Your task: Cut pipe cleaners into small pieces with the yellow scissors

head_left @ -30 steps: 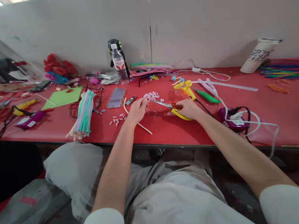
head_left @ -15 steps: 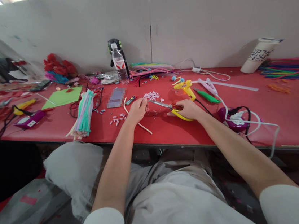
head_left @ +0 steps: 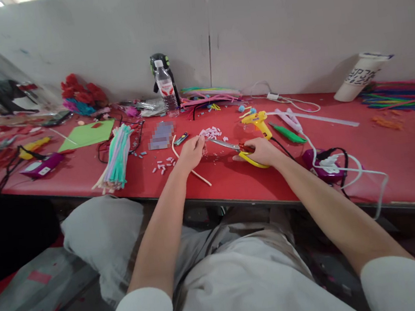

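Observation:
My right hand [head_left: 263, 151] is closed around a pair of scissors [head_left: 246, 155] with yellow-and-red handles; their blades point left toward my other hand. My left hand [head_left: 192, 153] is pinched at the blade tips, and what sits between its fingertips is too small to make out. Just beyond those fingertips lies a pile of short pink pieces [head_left: 213, 133]. More pink pieces [head_left: 162, 167] are scattered left of my left hand. A cream fuzzy stem [head_left: 201, 177] lies on the red table, passing partly under that hand.
A bundle of mint, lilac and cream fuzzy stems [head_left: 117, 159] lies to the left. Yellow glue gun [head_left: 258, 121], green tool [head_left: 288, 134] and purple power strip [head_left: 322, 166] with cords are at right. A water bottle [head_left: 167, 90] and paper cup [head_left: 360, 76] stand behind.
Both my hands and the scissors stay practically in place. At the far left edge, another person's hand shows a little more than before.

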